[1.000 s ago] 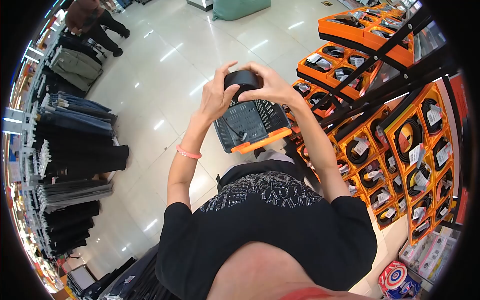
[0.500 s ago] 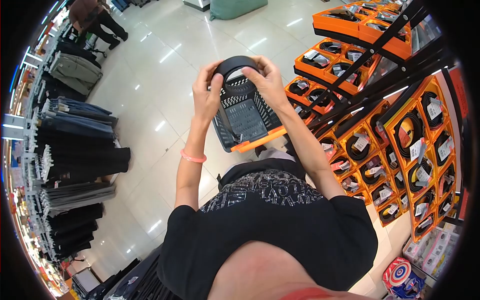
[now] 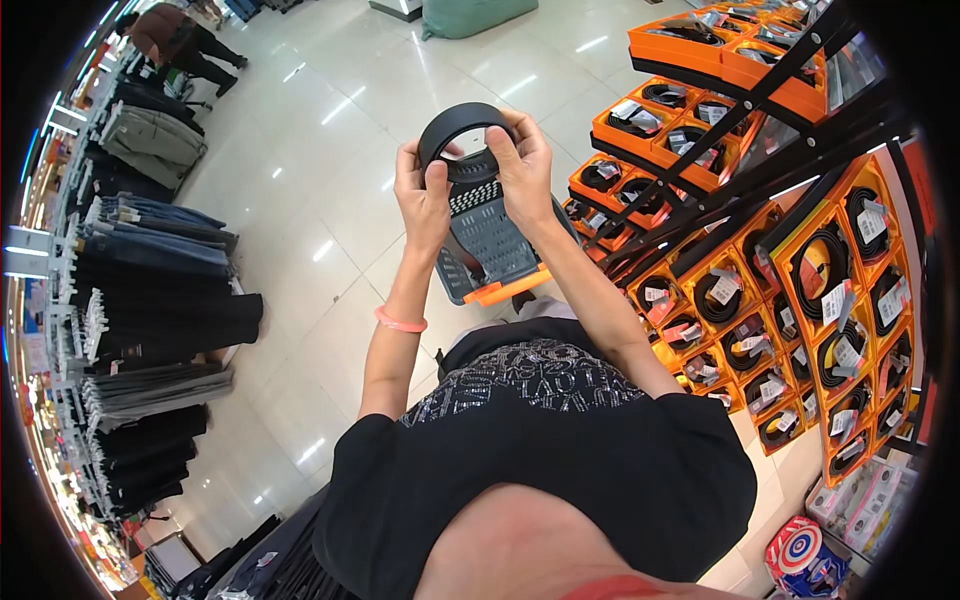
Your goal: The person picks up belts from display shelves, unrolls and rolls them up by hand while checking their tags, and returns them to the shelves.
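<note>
A black coiled belt [image 3: 462, 118] is held up between my two hands, its round opening facing me. My left hand [image 3: 422, 200] grips its left side, thumb in front. On the right side, my right hand [image 3: 527, 172] holds it with the thumb across the inner edge. Below and behind the belt is a dark grey slotted shopping basket [image 3: 505, 243] with an orange edge towards my body. My hands and the belt hide part of the basket.
To the right stands a black-framed rack [image 3: 748, 105] with orange trays [image 3: 715, 375] of coiled, tagged belts. Trousers [image 3: 170, 325] hang along the left. A person [image 3: 175, 40] bends at the far left rail. A green sack [image 3: 480, 15] lies ahead on the tiled floor [image 3: 330, 190].
Both hands have tilted the belt so its opening shows wider, and the left forearm has shifted slightly right. The person at the far left has moved and bends lower.
</note>
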`<state>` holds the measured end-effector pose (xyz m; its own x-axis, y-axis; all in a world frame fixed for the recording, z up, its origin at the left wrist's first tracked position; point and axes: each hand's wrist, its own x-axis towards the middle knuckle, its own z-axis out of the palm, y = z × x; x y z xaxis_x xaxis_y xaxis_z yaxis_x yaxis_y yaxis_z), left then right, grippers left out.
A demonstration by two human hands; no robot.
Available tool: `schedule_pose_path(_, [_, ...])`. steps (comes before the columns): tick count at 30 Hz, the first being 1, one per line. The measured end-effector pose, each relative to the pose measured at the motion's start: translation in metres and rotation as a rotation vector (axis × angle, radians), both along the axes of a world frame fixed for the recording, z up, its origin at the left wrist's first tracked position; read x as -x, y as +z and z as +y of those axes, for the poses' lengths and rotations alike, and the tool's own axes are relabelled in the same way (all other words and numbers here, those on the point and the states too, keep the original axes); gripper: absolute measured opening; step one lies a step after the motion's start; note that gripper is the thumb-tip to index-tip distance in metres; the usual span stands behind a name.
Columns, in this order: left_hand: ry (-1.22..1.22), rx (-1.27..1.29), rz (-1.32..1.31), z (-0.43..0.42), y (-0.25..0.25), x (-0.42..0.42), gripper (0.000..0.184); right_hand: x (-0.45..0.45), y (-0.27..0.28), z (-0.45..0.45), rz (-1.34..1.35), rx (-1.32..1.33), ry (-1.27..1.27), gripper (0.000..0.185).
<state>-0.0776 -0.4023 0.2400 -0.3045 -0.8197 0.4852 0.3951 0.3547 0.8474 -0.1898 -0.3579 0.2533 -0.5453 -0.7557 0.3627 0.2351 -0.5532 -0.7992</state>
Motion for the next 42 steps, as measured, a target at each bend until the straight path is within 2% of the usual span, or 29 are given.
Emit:
schedule_pose_path(2, [0.018, 0.012, -0.001, 0.0, 0.005, -0.001, 0.049, 0.005, 0.002, 0.001, 0.005, -0.001, 0.012, 0.033])
schedule_pose_path(4, [0.034, 0.023, 0.001, -0.005, 0.004, -0.003, 0.049, 0.025, 0.005, 0.007, 0.1, -0.223, 0.332, 0.038])
schedule_pose_path(5, [0.031, 0.071, -0.064, -0.013, 0.001, -0.006, 0.047, 0.033, 0.009, 0.009, 0.104, -0.224, 0.332, 0.038])
schedule_pose_path(7, [0.028, 0.121, -0.128, -0.02, -0.002, -0.009, 0.045, 0.047, 0.023, 0.012, 0.403, -0.228, 0.419, 0.043])
schedule_pose_path(8, [-0.019, 0.053, -0.107, -0.019, -0.003, -0.011, 0.038, 0.05, 0.033, 0.012, 0.473, -0.261, 0.438, 0.046])
schedule_pose_path(9, [-0.068, -0.014, -0.087, -0.017, -0.004, -0.012, 0.031, 0.049, 0.034, 0.012, 0.472, -0.263, 0.435, 0.046])
schedule_pose_path(15, [-0.041, -0.087, -0.044, -0.007, 0.004, -0.007, 0.031, 0.042, 0.033, 0.008, 0.391, -0.295, 0.408, 0.041])
schedule_pose_path(18, [-0.076, 0.007, -0.099, -0.009, 0.006, -0.009, 0.031, 0.048, 0.037, 0.006, 0.489, -0.384, 0.373, 0.04])
schedule_pose_path(20, [-0.076, 0.057, -0.145, -0.011, 0.008, -0.01, 0.031, 0.053, 0.036, 0.0, 0.77, -0.381, 0.364, 0.041])
schedule_pose_path(23, [-0.084, 0.089, -0.189, -0.015, 0.007, -0.011, 0.03, 0.052, 0.046, 0.0, 0.812, -0.399, 0.346, 0.039])
schedule_pose_path(28, [-0.04, 0.091, -0.206, -0.016, 0.008, -0.016, 0.028, 0.047, 0.032, 0.001, 0.685, -0.376, 0.409, 0.035])
schedule_pose_path(30, [0.058, 0.144, -0.234, -0.019, 0.008, -0.017, 0.026, 0.04, 0.02, 0.003, 0.619, -0.374, 0.411, 0.034])
schedule_pose_path(32, [0.075, 0.14, -0.246, -0.021, 0.009, -0.017, 0.025, 0.034, 0.011, 0.004, 0.412, -0.376, 0.436, 0.032])
schedule_pose_path(35, [0.124, 0.172, -0.283, -0.023, 0.012, -0.016, 0.023, 0.026, 0.007, 0.006, 0.273, -0.371, 0.413, 0.032])
schedule_pose_path(36, [0.153, 0.206, -0.306, -0.023, 0.014, -0.015, 0.022, 0.026, 0.009, 0.007, 0.272, -0.37, 0.41, 0.032])
schedule_pose_path(38, [0.121, 0.175, -0.362, -0.027, 0.021, -0.019, 0.022, 0.029, 0.011, 0.01, 0.622, -0.555, 0.421, 0.033])
schedule_pose_path(39, [0.093, 0.141, -0.42, -0.028, 0.022, -0.021, 0.021, 0.029, 0.008, 0.011, 0.562, -0.504, 0.488, 0.032])
schedule_pose_path(40, [0.128, 0.247, -0.396, -0.028, 0.023, -0.019, 0.022, 0.03, 0.003, 0.009, 0.558, -0.48, 0.497, 0.031])
schedule_pose_path(42, [0.135, 0.224, -0.377, -0.027, 0.027, -0.016, 0.022, 0.029, 0.001, 0.007, 0.554, -0.456, 0.507, 0.03])
